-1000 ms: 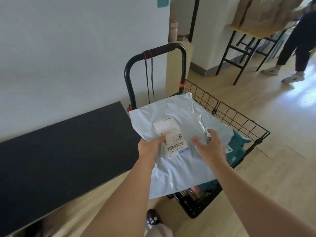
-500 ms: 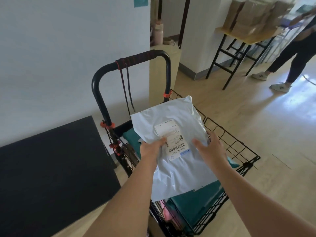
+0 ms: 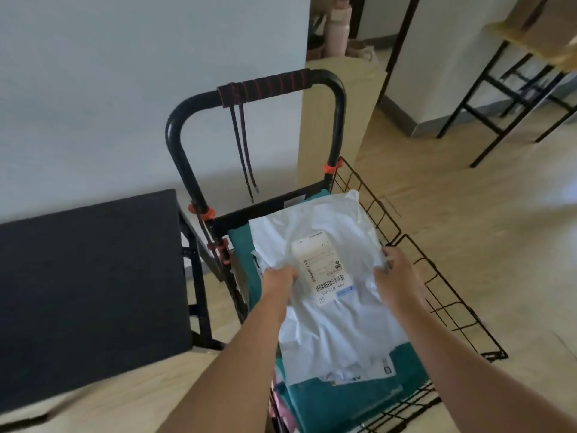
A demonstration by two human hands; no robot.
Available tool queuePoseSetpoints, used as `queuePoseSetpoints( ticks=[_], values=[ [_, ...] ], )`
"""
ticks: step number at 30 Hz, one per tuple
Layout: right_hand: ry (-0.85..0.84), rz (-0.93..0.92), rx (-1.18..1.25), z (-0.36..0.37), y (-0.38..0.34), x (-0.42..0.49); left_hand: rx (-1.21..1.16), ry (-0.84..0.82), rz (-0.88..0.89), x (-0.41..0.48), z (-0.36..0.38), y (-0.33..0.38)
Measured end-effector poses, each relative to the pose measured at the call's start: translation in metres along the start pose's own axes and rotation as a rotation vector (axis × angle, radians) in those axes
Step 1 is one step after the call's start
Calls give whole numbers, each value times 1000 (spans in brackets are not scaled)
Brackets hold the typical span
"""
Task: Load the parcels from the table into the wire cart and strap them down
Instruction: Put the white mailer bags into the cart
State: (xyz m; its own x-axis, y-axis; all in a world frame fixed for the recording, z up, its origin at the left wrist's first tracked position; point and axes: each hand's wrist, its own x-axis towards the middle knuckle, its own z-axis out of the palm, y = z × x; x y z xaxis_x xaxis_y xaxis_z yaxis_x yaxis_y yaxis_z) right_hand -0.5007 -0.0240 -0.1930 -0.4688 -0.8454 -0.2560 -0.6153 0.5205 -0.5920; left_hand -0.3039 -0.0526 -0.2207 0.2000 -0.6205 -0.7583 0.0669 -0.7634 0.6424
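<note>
The white parcel is down in the wire cart now, lying flat on top of the teal parcels and reaching from the handle end almost to the near edge. The left hand has its fingers curled over the parcel's left edge beside the label, and the right hand pinches the crumpled plastic at the right edge, close to the wire side, so both hands are clamped on it and it does not look released yet. By the look of the stack, loading is well along, with several parcels already in. Only part of the table is in view on the left, so what remains there cannot be judged. The strapping has not begun: the strap sits wound round the handle, with two loose ends hanging down toward the cart's back edge. As for writing, the shipping label faces up in the middle of the parcel, with printed lines, a barcode along its near edge and a row of digits beneath, all too blurred to read with any confidence. A small blue mark sits at its near right corner, and a second small sticker shows at the parcel's near right corner, unreadable too.
</note>
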Motion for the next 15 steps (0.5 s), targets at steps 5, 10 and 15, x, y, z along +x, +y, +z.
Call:
queuePoseSetpoints(
  ticks=[5,10,15],
  values=[
    [-130,-105,-103,6,19,44,-34,186,-14,7,25,-12],
    [-290,-235,-284,22,40,65,326,369,50,9,46,-38],
    [-275,-689,-646,39,38,71,948,303,364,10,53,-51]
  ],
)
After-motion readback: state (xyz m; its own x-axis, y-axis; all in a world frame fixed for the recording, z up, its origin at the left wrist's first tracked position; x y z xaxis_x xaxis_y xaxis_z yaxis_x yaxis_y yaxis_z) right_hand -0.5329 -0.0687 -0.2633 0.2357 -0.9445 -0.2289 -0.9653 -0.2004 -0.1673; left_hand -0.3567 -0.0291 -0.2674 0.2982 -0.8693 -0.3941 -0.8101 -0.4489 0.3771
